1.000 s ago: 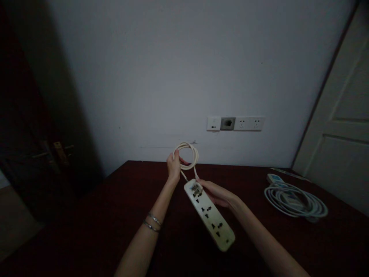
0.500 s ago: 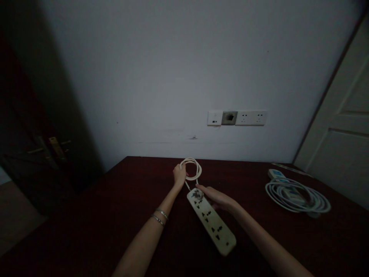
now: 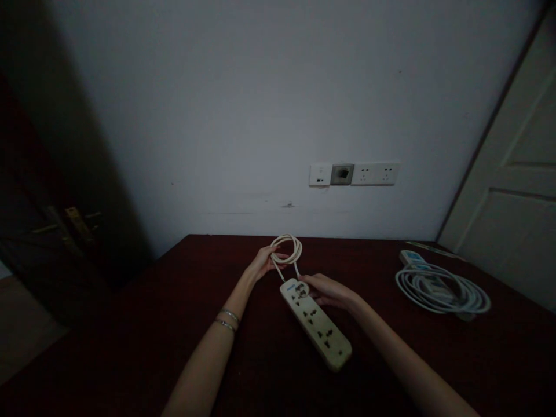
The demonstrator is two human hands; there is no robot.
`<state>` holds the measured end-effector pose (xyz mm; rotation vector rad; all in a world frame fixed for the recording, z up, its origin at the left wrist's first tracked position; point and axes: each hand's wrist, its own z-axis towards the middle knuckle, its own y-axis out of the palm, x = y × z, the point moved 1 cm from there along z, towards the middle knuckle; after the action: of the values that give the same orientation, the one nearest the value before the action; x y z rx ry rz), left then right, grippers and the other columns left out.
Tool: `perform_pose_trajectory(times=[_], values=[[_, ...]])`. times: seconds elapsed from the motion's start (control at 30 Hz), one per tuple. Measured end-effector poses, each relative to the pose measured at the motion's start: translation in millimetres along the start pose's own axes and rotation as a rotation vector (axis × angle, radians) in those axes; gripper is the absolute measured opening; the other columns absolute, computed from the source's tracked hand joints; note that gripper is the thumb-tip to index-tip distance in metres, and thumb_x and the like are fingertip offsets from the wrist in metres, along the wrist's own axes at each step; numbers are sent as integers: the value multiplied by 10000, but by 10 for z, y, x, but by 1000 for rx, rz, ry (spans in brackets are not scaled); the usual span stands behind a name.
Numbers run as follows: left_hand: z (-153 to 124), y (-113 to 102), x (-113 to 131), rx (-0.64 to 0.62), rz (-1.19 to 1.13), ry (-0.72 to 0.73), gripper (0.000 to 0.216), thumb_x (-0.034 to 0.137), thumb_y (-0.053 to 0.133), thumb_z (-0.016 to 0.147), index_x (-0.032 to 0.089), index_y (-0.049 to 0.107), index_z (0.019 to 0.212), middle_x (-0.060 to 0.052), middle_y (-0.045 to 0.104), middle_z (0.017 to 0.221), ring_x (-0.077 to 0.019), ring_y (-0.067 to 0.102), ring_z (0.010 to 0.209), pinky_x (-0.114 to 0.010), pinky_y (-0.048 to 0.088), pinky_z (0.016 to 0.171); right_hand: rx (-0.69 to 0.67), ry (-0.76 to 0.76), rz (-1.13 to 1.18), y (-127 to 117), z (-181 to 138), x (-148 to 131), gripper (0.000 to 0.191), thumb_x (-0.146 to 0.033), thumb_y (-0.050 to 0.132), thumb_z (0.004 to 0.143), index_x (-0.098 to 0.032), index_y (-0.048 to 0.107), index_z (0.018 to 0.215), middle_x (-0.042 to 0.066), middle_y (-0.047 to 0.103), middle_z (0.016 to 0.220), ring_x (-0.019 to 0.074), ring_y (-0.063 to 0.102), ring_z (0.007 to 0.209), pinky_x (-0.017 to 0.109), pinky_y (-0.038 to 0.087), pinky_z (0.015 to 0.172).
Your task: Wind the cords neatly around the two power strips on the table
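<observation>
A white power strip (image 3: 316, 324) slants across the middle of the view, its sockets facing up. My right hand (image 3: 328, 291) grips its far end from the right side, thumb near the round socket area and the other fingers partly hidden beneath. From that end runs a white cord (image 3: 297, 250), wound into a small coil of several loops. Around the left side of the coil my left hand (image 3: 263, 260) is closed, thumb on top and fingers reaching under the loops. Two bracelets circle the left wrist.
On the dark red table (image 3: 208, 284), a second power strip (image 3: 412, 258) lies at the right under a large loose coil of white cable (image 3: 467, 289). Behind the table, the wall carries a row of outlets (image 3: 374, 174). A pale door (image 3: 521, 208) stands at the right.
My left hand has turned and shifted slightly, its fingers now showing under the coil. The coil looks a little narrower. My right hand keeps its hold on the power strip.
</observation>
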<state>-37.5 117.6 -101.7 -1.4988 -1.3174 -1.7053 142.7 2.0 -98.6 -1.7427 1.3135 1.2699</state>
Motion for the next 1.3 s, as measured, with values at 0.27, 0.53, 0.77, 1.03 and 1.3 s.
perform_pose_trajectory(times=[0.27,0.53,0.77,1.03,1.3], values=[[-27,-8,49,-80,29,29,202,227,485,863,113,457,1027,-171,686,802,-232,676,634,-370,548,568,60,-62,-81,-34,54,16,242,-347,575,754,-110,604,715,5,577,671,70,510,597,186,410,587],[-57,8,64,-80,112,23,210,273,554,832,139,453,958,-134,678,795,-210,672,660,-390,558,599,102,-83,-102,-92,46,12,333,-441,623,719,-113,623,777,19,591,708,85,522,622,200,417,579],[-31,34,59,-46,312,132,263,339,582,809,150,468,952,-75,667,743,-163,652,625,-322,557,558,237,-213,17,-30,132,-22,366,-502,577,754,-158,570,875,24,608,760,94,560,610,197,452,551],[-71,95,118,-15,515,222,337,362,596,774,139,490,1003,-45,648,738,-140,632,596,-232,518,470,472,-302,52,29,406,57,291,-413,588,778,-128,559,733,-5,577,560,67,469,415,173,341,395],[-71,100,98,-96,470,156,369,412,606,766,149,483,993,-69,662,716,-180,660,595,-260,528,482,485,-301,127,56,425,24,182,-270,526,840,-138,530,715,24,622,565,95,548,411,191,428,403]])
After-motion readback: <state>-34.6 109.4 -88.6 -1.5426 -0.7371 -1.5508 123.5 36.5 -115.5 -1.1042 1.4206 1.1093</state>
